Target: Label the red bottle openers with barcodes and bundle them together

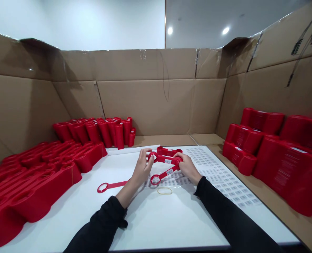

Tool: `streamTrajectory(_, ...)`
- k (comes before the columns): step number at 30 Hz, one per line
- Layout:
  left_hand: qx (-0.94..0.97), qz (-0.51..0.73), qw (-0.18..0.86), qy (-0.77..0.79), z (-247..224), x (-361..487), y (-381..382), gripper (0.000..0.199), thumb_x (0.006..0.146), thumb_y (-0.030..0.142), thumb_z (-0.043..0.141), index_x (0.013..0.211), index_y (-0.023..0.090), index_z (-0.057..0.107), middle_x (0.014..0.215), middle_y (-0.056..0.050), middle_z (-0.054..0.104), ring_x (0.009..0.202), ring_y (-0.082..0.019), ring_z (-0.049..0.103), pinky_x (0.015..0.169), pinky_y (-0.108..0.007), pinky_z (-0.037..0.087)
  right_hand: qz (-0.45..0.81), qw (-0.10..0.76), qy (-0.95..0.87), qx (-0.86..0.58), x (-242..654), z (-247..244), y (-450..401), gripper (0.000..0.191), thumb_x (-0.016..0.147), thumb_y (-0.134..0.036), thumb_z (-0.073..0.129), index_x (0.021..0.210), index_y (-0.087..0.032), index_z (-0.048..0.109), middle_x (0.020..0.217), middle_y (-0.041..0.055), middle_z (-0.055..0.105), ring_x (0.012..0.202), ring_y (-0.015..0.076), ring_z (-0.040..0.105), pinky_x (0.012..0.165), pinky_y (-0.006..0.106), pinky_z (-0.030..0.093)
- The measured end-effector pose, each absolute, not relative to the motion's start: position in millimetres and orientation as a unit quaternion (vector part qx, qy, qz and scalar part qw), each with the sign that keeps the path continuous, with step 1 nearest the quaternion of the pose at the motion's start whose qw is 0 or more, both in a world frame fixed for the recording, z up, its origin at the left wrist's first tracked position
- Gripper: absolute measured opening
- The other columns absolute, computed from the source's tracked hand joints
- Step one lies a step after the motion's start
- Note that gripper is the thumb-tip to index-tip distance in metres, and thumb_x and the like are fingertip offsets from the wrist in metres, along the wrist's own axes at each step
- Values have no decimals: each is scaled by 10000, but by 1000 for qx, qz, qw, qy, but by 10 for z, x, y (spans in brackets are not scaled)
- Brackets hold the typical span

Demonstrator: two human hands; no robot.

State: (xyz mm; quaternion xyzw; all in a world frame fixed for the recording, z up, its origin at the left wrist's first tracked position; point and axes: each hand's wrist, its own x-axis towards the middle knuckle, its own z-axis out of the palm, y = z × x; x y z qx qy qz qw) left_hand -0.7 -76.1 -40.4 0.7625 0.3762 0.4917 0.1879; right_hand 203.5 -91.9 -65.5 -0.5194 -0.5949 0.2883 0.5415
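Red flat pieces with ringed ends (165, 160) and white barcode labels are held between both hands above the white table. My left hand (143, 165) pinches the ring at their left end. My right hand (186, 167) grips the right end, where a second labelled piece (168, 172) slants down to the left, its ring hanging free. Just behind them is another red piece (168, 151). Beside my left forearm a red piece (113, 185) lies flat, partly hidden. A yellowish rubber band (164, 190) rests on the table below the hands.
Stacks of red pieces (40, 186) cover the left side of the white table (171, 221). Upright red bundles (103, 131) stand at the back left. More red bundles (290, 168) are piled on the right. Label sheets (221, 175) lie right of centre. Cardboard walls (158, 105) surround the table.
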Motion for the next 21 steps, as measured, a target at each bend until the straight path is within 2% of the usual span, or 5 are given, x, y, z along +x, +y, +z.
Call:
streamTrajectory(5, 716, 484, 258, 432, -451, 10, -738, 237, 860, 435, 464, 885, 206, 409, 760, 23, 480, 640, -131, 513, 640, -279, 444, 230, 562, -578, -545, 2058, -627, -923, 284, 557, -113, 361, 723, -194, 576, 694, 8, 599, 637, 165, 509, 580, 251, 352)
streamTrajectory(7, 717, 479, 303, 406, -463, 35, -744, 210, 868, 411, 453, 881, 208, 400, 734, 29, 500, 640, -128, 520, 637, -265, 440, 218, 570, -568, -552, 2059, -618, -922, 278, 566, -116, 363, 734, -195, 571, 722, 15, 607, 672, 174, 516, 604, 257, 355)
streamTrajectory(11, 729, 470, 352, 353, -451, 90, -777, 171, 862, 310, 433, 1003, 214, 414, 850, -8, 588, 758, -140, 571, 690, -262, 443, 211, 589, -546, -558, 2072, -607, -922, 267, 574, -124, 364, 752, -191, 551, 764, 28, 616, 717, 184, 528, 625, 260, 367)
streamTrajectory(16, 806, 334, 334, 356, -375, 106, -865, 274, 816, 185, 311, 880, 185, 577, 807, -25, 607, 708, -160, 555, 661, -279, 435, 213, 607, -533, -549, 2056, -632, -924, 263, 585, -135, 367, 770, -183, 547, 820, 42, 622, 737, 186, 534, 636, 265, 382)
streamTrajectory(21, 874, 237, 251, 342, -343, 123, -964, 331, 877, 420, 380, 771, 177, 578, 669, -11, 587, 606, -162, 535, 581, -263, 400, 223, 618, -542, -525, 2022, -607, -913, 273, 574, -142, 376, 766, -182, 566, 771, 23, 616, 722, 179, 526, 649, 271, 391)
